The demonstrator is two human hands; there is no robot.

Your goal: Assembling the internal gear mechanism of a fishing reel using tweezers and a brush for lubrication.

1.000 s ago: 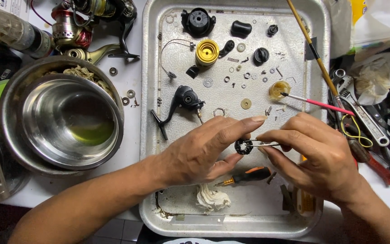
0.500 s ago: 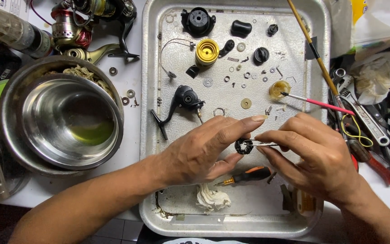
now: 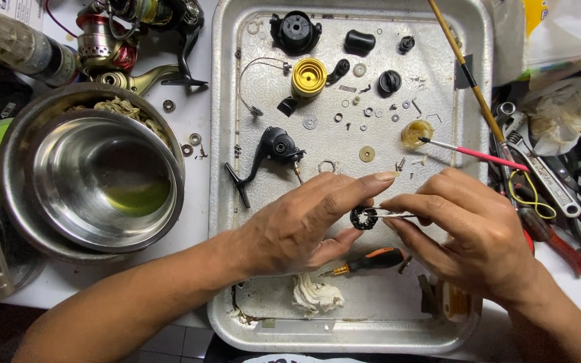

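Over a metal tray (image 3: 223, 101), my left hand (image 3: 300, 225) pinches a small black ring-shaped part (image 3: 364, 218) between thumb and fingers. My right hand (image 3: 469, 232) grips thin metal tweezers (image 3: 398, 215) whose tips touch that ring. Below the hands lie an orange-handled screwdriver (image 3: 374, 259) and a blob of white grease (image 3: 314, 296). Farther up the tray sit a black reel handle (image 3: 267, 154), a yellow spool (image 3: 308, 76), a black round cap (image 3: 295, 29) and several small washers and screws.
Nested steel bowls (image 3: 95, 181) stand left of the tray, with a fishing reel (image 3: 136, 27) behind them. A pink-handled brush (image 3: 472, 153) rests in a small grease pot (image 3: 416, 132). Wrenches (image 3: 539, 168), pliers and crumpled paper (image 3: 563, 117) crowd the right side.
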